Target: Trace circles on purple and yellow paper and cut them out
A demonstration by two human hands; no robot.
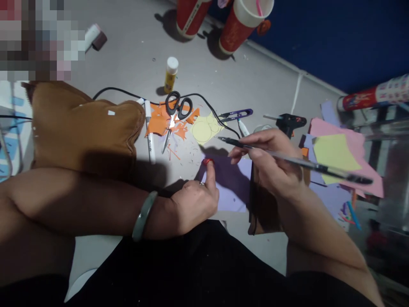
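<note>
My left hand [198, 202] rests low on a purple sheet of paper [234, 194], its index finger stretched out and the other fingers curled, mostly hidden. A small red spot [207, 161] shows at that fingertip; whether it is a separate piece or the nail, I cannot tell. Between the thumb and fingers of my right hand [271, 160] is a clear-barrelled black pen [297, 160], held above the paper. Its tip points left, toward a yellow paper piece [203, 129] with drawn circles. Black-handled scissors [174, 115] lie on orange paper scraps [156, 123].
A brown pouch [83, 123] lies at left beside a white marker [150, 140]. A glue stick [171, 74] stands farther back, near two red cups [236, 27]. To the right are a black glue gun [289, 121], purple thread snips [238, 114] and stacked pink paper [367, 160].
</note>
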